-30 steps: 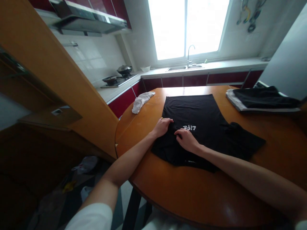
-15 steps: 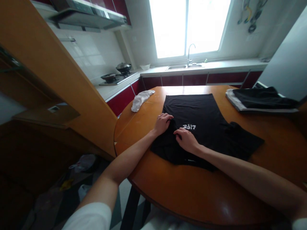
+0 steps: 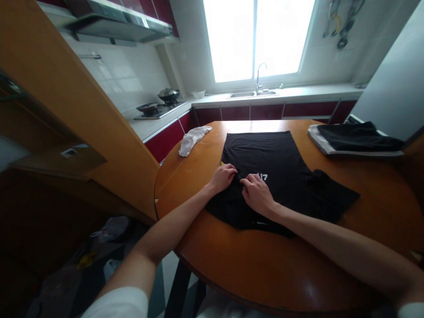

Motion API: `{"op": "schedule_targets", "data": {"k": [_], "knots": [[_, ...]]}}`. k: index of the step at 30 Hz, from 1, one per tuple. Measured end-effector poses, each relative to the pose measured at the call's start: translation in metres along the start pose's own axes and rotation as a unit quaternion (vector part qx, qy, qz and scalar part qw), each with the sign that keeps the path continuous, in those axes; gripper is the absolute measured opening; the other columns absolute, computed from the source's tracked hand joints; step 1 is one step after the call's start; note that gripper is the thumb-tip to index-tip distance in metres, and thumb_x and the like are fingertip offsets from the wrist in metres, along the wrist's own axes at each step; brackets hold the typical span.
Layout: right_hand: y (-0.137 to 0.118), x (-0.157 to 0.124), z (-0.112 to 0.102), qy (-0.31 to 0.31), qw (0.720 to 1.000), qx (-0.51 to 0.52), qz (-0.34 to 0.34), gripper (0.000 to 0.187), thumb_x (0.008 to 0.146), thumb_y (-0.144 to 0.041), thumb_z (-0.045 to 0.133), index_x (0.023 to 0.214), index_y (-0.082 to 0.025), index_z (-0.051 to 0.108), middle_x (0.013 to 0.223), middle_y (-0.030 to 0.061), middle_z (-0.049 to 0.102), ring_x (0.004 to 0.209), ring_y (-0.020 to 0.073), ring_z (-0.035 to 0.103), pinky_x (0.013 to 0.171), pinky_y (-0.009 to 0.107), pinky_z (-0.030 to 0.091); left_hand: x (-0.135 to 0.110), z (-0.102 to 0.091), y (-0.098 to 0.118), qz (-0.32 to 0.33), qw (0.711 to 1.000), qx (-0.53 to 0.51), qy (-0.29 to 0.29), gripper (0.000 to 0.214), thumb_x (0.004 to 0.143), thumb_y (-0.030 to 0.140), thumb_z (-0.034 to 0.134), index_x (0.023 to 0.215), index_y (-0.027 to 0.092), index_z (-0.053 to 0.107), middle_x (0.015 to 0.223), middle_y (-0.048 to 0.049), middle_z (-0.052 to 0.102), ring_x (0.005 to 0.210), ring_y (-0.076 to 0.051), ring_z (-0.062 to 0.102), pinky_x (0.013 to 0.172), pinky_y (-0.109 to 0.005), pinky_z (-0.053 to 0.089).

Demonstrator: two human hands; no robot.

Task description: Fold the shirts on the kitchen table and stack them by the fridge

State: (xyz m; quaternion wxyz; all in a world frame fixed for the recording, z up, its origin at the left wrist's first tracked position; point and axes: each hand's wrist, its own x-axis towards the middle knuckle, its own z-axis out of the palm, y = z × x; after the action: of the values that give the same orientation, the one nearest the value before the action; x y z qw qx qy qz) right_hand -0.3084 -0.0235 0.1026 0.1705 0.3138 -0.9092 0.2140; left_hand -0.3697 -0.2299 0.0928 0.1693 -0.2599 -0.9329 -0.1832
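Head cam: left hand point(image 3: 222, 177) and right hand point(image 3: 257, 194) are both pinching the black T-shirt point(image 3: 268, 152) lying on the worktop point(image 3: 251, 265).

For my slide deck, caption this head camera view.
Left hand and right hand rest on a black T-shirt spread on a wooden table.

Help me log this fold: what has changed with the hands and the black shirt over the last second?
The right hand has slid a little forward over the black shirt, and its fingers now cover part of the white lettering. The left hand stays at the shirt's left edge. Nothing was visibly picked up or let go. The shirt, the white cloth and the folded stack lie on the table as before.
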Motion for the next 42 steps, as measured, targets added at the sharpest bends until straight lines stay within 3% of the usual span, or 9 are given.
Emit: {"op": "schedule_targets", "data": {"k": [6, 9, 14, 20, 25, 31, 35, 38, 42], "knots": [[-0.001, -0.001, 0.009, -0.021, 0.993, 0.072, -0.096, 0.027, 0.096, -0.019, 0.05, 0.108, -0.018, 0.073, 0.127, 0.0112, 0.066, 0.119, 0.0255, 0.056, 0.105, 0.04, 0.043, -0.001, 0.007, -0.004, 0.004, 1.0, -0.022, 0.013, 0.026, 0.092, 0.012, 0.051, 0.101, 0.019, 0.075, 0.13, -0.0094, 0.065, 0.122, -0.023, 0.06, 0.109, -0.039, 0.045], [0.0, -0.002, 0.014, -0.043, 0.991, 0.075, -0.102, 0.027, 0.097, -0.022, 0.049, 0.104, -0.018, 0.075, 0.123, 0.0106, 0.069, 0.116, 0.0241, 0.06, 0.105, 0.039, 0.044, 0.005, 0.008, -0.009, -0.001, 0.999, -0.043, 0.01, 0.026, 0.09, 0.01, 0.051, 0.098, 0.019, 0.074, 0.129, -0.0101, 0.067, 0.127, -0.024, 0.057, 0.112, -0.042, 0.043], [0.0, -0.002, 0.013, -0.044, 0.991, 0.074, -0.101, 0.028, 0.097, -0.023, 0.05, 0.1, -0.017, 0.077, 0.121, 0.0117, 0.071, 0.115, 0.0245, 0.062, 0.104, 0.039, 0.045, 0.008, 0.005, -0.014, 0.004, 0.998, -0.066, 0.001, 0.023, 0.088, 0.012, 0.056, 0.098, 0.021, 0.075, 0.113, -0.0066, 0.073, 0.112, -0.022, 0.064, 0.108, -0.044, 0.044], [-0.002, -0.003, 0.011, -0.051, 0.992, 0.06, -0.098, 0.025, 0.097, -0.023, 0.052, 0.099, -0.017, 0.076, 0.12, 0.0112, 0.071, 0.113, 0.024, 0.063, 0.103, 0.038, 0.045, 0.004, -0.001, -0.014, 0.037, 0.997, -0.056, 0.044, 0.033, 0.092, 0.014, 0.05, 0.113, 0.022, 0.074, 0.124, -0.0067, 0.068, 0.12, -0.023, 0.058, 0.109, -0.044, 0.043], [-0.002, -0.003, 0.012, -0.048, 0.992, 0.047, -0.104, 0.024, 0.098, -0.023, 0.052, 0.098, -0.017, 0.076, 0.119, 0.0114, 0.071, 0.112, 0.0245, 0.063, 0.101, 0.04, 0.047, 0.001, 0.002, -0.013, 0.033, 0.998, 0.011, -0.045, 0.038, 0.093, 0.017, 0.05, 0.126, 0.023, 0.069, 0.139, -0.0075, 0.061, 0.133, -0.026, 0.05, 0.116, -0.051, 0.035], [-0.005, -0.004, 0.009, -0.008, 0.991, 0.065, -0.114, 0.026, 0.098, -0.024, 0.051, 0.107, -0.016, 0.074, 0.13, 0.0119, 0.067, 0.125, 0.0249, 0.058, 0.11, 0.04, 0.042, -0.007, 0.002, -0.006, -0.003, 0.992, 0.061, -0.11, 0.051, 0.103, 0.03, 0.038, 0.152, 0.02, 0.043, 0.163, -0.0104, 0.033, 0.153, -0.029, 0.02, 0.122, -0.059, 0.017], [-0.007, -0.004, 0.008, -0.034, 0.99, 0.063, -0.123, 0.03, 0.101, -0.027, 0.048, 0.107, -0.014, 0.074, 0.133, 0.0144, 0.066, 0.127, 0.0244, 0.059, 0.112, 0.038, 0.042, -0.009, 0.004, -0.004, -0.041, 0.981, 0.055, -0.182, 0.055, 0.104, 0.038, 0.035, 0.157, 0.021, 0.034, 0.166, -0.0108, 0.022, 0.154, -0.033, 0.014, 0.12, -0.064, 0.015], [-0.005, -0.005, 0.01, -0.046, 0.99, 0.054, -0.121, 0.03, 0.101, -0.028, 0.048, 0.103, -0.015, 0.075, 0.128, 0.0133, 0.069, 0.124, 0.0239, 0.061, 0.11, 0.038, 0.043, -0.007, 0.002, -0.008, -0.045, 0.985, 0.037, -0.16, 0.056, 0.104, 0.04, 0.034, 0.157, 0.021, 0.033, 0.165, -0.0091, 0.024, 0.154, -0.031, 0.014, 0.122, -0.059, 0.015], [-0.004, -0.005, 0.011, -0.047, 0.99, 0.048, -0.122, 0.031, 0.102, -0.029, 0.047, 0.101, -0.016, 0.076, 0.124, 0.0119, 0.071, 0.124, 0.0239, 0.061, 0.11, 0.038, 0.043, -0.003, -0.003, -0.017, -0.103, 0.985, 0.047, -0.128, 0.057, 0.104, 0.042, 0.035, 0.156, 0.017, 0.036, 0.164, -0.0122, 0.026, 0.154, -0.03, 0.016, 0.123, -0.056, 0.016]]}}
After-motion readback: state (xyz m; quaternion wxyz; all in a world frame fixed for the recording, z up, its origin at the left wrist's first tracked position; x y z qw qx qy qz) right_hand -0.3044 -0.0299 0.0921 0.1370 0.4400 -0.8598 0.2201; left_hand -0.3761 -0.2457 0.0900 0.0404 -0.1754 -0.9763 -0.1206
